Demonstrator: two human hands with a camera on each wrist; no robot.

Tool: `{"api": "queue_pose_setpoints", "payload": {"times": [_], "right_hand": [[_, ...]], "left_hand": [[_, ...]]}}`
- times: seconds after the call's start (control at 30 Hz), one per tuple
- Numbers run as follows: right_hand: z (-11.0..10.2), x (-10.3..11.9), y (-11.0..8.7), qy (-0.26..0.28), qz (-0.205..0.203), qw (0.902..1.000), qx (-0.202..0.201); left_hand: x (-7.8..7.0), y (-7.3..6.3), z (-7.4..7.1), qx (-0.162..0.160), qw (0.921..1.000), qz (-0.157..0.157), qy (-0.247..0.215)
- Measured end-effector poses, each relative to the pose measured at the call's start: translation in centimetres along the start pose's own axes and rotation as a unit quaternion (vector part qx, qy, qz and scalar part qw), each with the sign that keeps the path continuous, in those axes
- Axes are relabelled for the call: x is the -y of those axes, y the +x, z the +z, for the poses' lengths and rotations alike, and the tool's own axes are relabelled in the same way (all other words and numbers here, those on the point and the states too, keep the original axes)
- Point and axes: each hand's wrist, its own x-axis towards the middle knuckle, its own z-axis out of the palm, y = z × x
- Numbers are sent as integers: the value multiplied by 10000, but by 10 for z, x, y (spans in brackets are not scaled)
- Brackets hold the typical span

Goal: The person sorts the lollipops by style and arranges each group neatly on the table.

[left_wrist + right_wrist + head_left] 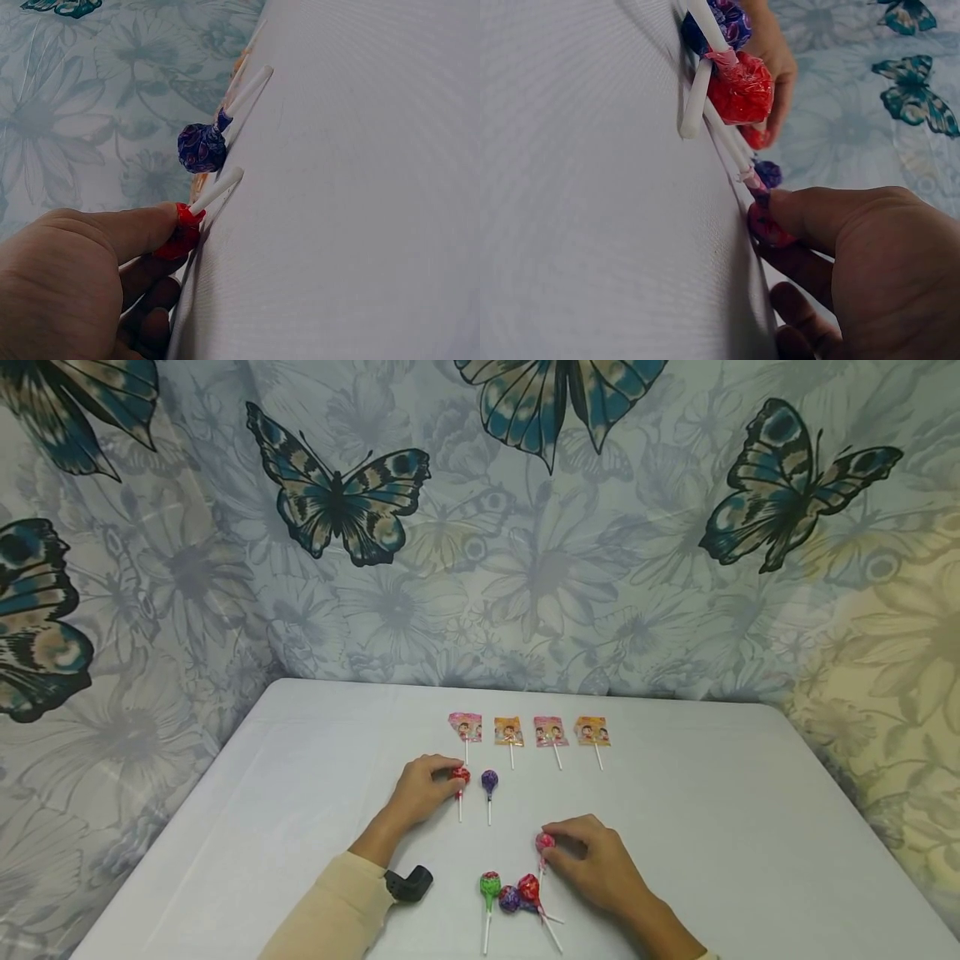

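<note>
Well, I see the left hand (423, 789) pinching a partly covered red lollipop (182, 241) just left of the lone purple lollipop (490, 779); right of that, nearer my camera, the right hand (602, 862) pinches a pink lollipop (543, 841), stick partly hidden.

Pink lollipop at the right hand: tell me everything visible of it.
The pink lollipop has a round head in shiny, plastic-looking wrap with darker patches, gathered around a white stick. The head points toward the far side of the white table, the stick the other way. The right hand pinches it between thumb and finger. In the right wrist view, a red lollipop partly hides the stick.
</note>
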Motion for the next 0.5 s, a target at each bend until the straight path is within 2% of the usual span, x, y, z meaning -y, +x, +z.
{"api": "queue_pose_setpoints", "payload": {"times": [0.23,0.5], "right_hand": [[0,-4,1,85,-93,9999,-81],[0,-5,1,264,168,9995,78]], "left_hand": [[-4,0,-1,-1,10000,-13,-13],[-6,-1,-2,-16,10000,-7,-33]]}}
